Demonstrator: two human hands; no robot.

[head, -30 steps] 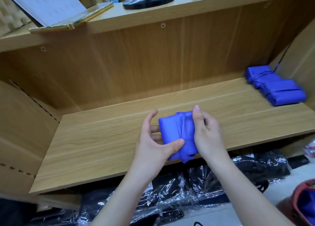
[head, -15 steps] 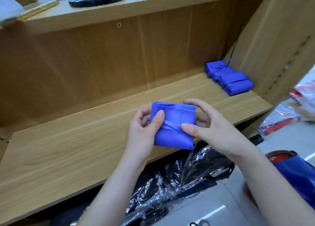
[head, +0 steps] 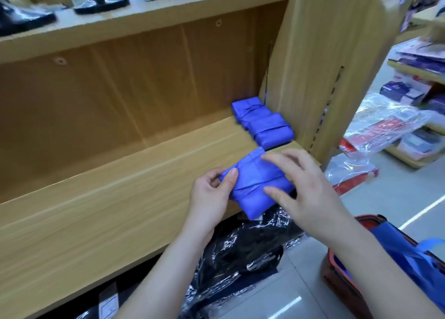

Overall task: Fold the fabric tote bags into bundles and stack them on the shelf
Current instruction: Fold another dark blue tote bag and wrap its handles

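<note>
Folded blue bundle (head: 255,181) just in front of the stacked bundles (head: 263,123) on the shelf (head: 115,198), long axis pointing back at them, left hand (head: 210,196) pinching its left side, right hand (head: 308,191) apparently clasping its right, fingers spread.

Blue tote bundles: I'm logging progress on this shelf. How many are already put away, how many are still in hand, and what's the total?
Shelved bundles, in the right corner of the shelf: 2
Held bundle, between the left hand and right hand: 1
Total: 3
</note>
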